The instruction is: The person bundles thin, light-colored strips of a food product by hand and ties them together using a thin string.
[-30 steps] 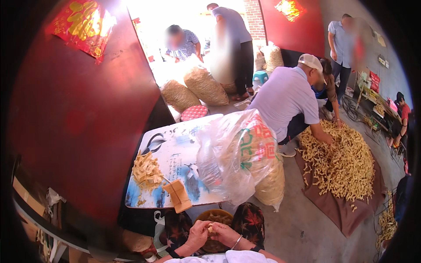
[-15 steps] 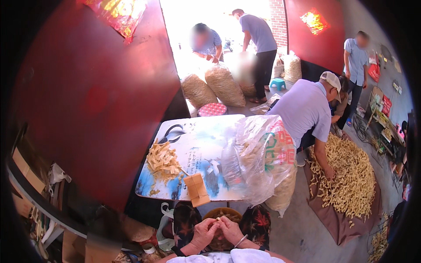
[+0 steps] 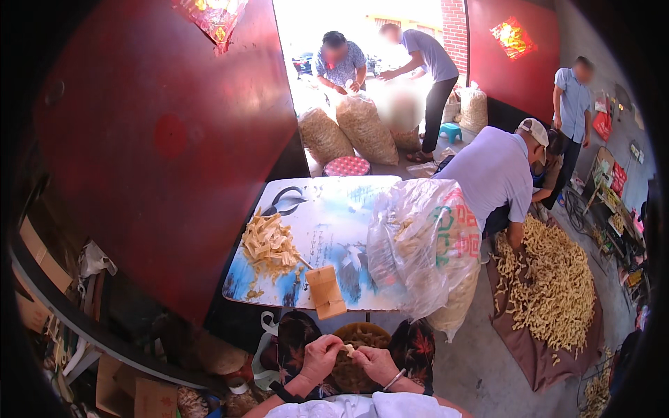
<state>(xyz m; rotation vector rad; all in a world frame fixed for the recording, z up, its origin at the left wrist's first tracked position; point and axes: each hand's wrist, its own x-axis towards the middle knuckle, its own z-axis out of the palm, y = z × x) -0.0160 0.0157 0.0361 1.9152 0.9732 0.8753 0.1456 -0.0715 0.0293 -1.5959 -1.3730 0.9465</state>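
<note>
Between my left hand [image 3: 321,356] and my right hand [image 3: 376,364] is a small pale yellow strip [image 3: 349,350], pinched in the fingertips of both. Its exact shape is too small to make out. Below my hands a round yellow-rimmed basin [image 3: 380,334] sits between my knees, with pieces in it that are partly hidden by my hands. Ahead on the white and blue table [image 3: 334,198] lies a heap of flat pale yellow strips [image 3: 269,244]. A brown wooden block [image 3: 325,291] with a thin handle hangs over the table's near edge.
A large clear plastic sack [image 3: 425,244] leans against the table's right side. Further right, a person [image 3: 488,167] bends over a big heap of knotted yellow pieces [image 3: 557,285] on a brown cloth. Other people stand by filled sacks [image 3: 366,129] at the doorway. Cardboard boxes [image 3: 153,397] lie at lower left.
My hands have moved apart a little, and the strip now shows between them. The view has shifted slightly. At the doorway, one person now stretches an arm out toward the other.
</note>
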